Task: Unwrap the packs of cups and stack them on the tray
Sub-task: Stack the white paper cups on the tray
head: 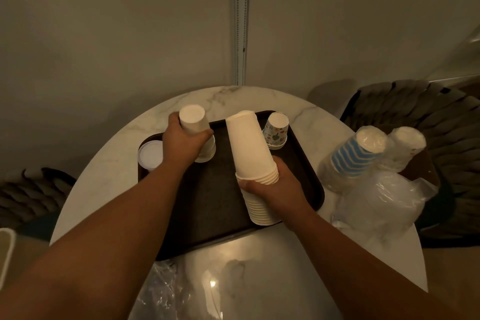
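My left hand (183,141) is wrapped around a short stack of plain white cups (197,132), upside down, at the far left of the dark tray (207,205). My right hand (275,184) is clamped on the tall stack of white cups (249,148), gripping it partway down; this stack stands upside down near the tray's middle and leans a little to the left. A small stack of patterned cups (276,128) sits at the tray's far right corner, apart from both hands. A white lid (150,154) lies at the tray's left edge, just beside my left wrist. The tray rests on the round marble bench (109,169). To the right of the tray, on the bench, stand a blue-striped pack of cups (355,153) and another wrapped pack (405,148), with loose clear plastic wrap (381,202) in front of them.
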Motion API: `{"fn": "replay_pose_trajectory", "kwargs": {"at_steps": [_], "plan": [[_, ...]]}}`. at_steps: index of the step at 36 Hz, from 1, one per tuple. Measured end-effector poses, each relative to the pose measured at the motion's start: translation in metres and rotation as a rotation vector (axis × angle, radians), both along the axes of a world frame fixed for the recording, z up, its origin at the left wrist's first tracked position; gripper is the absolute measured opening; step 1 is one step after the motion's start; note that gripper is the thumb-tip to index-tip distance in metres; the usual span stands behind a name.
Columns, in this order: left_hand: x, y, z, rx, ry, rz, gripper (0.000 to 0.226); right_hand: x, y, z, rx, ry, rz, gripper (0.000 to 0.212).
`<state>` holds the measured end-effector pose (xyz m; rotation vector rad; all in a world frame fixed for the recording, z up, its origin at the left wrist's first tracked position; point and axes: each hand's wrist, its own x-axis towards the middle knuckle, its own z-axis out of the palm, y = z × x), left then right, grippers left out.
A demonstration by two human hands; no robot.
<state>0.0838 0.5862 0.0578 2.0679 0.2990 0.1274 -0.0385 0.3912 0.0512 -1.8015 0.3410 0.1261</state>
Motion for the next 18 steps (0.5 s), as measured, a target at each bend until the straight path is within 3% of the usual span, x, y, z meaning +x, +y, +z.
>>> {"fn": "replay_pose_trajectory", "kwargs": {"at_steps": [8, 11, 13, 15, 18], "plan": [[-0.004, 0.003, -0.006, -0.017, 0.055, -0.045, 0.088, -0.001, 0.0, -0.003, 0.015, 0.022, 0.008, 0.058], [-0.022, 0.004, 0.007, -0.051, -0.022, 0.068, 0.096, -0.003, 0.002, 0.0, 0.039, 0.04, 0.013, 0.06], [-0.043, 0.001, 0.02, -0.095, -0.183, 0.197, 0.08, -0.004, 0.003, 0.004, 0.056, 0.055, 0.022, 0.06], [-0.064, -0.007, 0.034, -0.163, -0.324, 0.187, 0.057, -0.006, 0.005, 0.006, 0.061, 0.065, 0.042, 0.06], [-0.082, -0.026, 0.05, -0.343, -0.233, 0.002, 0.04, -0.008, 0.011, 0.01, 0.053, 0.075, 0.077, 0.07]]}}
